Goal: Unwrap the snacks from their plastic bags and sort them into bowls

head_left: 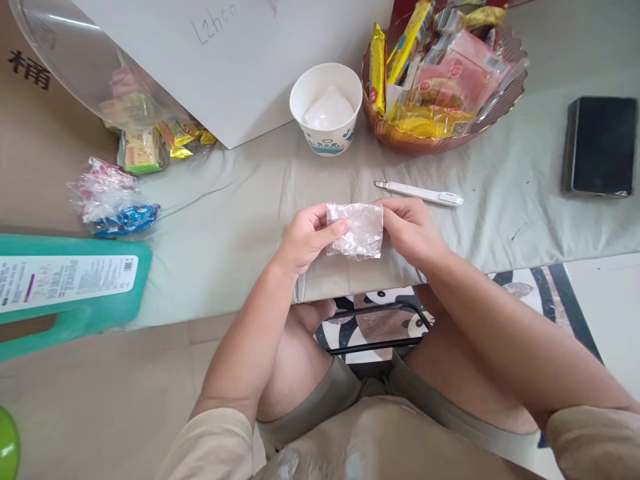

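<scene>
A small clear plastic bag (363, 233), crinkled and roughly square, is stretched between my two hands above the front edge of the cloth-covered table. My left hand (313, 239) pinches its left side, thumb lying across the front. At the upper right corner, my right hand (413, 230) grips the bag with its fingers curled, the tips partly hidden. Just beyond my right hand lies a white utility knife (420, 193). Farther back stands a white paper cup (327, 141) with a blue print, holding something white whose kind I cannot make out.
A reddish bowl (410, 142) of packaged snacks stands at the back, beside a large white box (250, 73). To the right lies a black phone-like device (601, 147). Plastic-wrapped packets (127, 219) and a teal container (120, 307) occupy the left side.
</scene>
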Demonstrator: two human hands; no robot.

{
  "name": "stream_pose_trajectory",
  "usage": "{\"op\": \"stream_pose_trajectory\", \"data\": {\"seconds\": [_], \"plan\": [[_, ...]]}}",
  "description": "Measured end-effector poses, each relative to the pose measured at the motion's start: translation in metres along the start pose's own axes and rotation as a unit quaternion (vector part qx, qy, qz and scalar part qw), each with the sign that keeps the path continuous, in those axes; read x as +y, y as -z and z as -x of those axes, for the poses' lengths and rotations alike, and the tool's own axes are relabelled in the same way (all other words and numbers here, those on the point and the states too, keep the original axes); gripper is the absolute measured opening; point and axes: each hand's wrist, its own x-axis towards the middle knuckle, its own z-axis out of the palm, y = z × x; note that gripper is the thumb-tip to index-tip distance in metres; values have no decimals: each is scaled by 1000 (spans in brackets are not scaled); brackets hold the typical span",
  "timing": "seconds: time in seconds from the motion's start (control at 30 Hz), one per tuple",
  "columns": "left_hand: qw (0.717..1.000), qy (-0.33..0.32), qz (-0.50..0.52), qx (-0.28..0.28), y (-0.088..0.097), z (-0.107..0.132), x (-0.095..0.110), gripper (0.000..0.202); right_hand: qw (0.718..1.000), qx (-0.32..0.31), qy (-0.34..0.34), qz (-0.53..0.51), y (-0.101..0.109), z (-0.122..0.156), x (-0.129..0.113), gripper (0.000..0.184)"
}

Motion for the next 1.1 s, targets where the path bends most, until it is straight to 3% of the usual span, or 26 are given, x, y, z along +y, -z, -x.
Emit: {"op": "stream_pose_trajectory", "data": {"seconds": [0.17,0.3,0.43,0.63,0.83,0.97,1.1], "plan": [[998,-30,-6,51,0,-2,-2,42,984,8,-84,-156,-4,-5,7,26],[992,-61,-76,85,0,-2,-5,41,995,17,-55,-85,-6,-4,6,37],[985,-87,-121,84,1,-3,-9,44,1000,-8,8,4,-8,-1,5,24],[968,-157,-119,158,3,-8,-14,50,999,-15,25,-44,-8,-2,6,24],[995,-49,-68,61,-4,-6,-10,49,997,51,46,-30,-11,-3,4,30],[991,-52,-68,101,-2,-5,-7,34,997,3,28,-67,-14,-4,6,45],[983,-100,-84,131,4,-6,-6,31,998,-23,33,-37,-13,-9,6,29]]}}
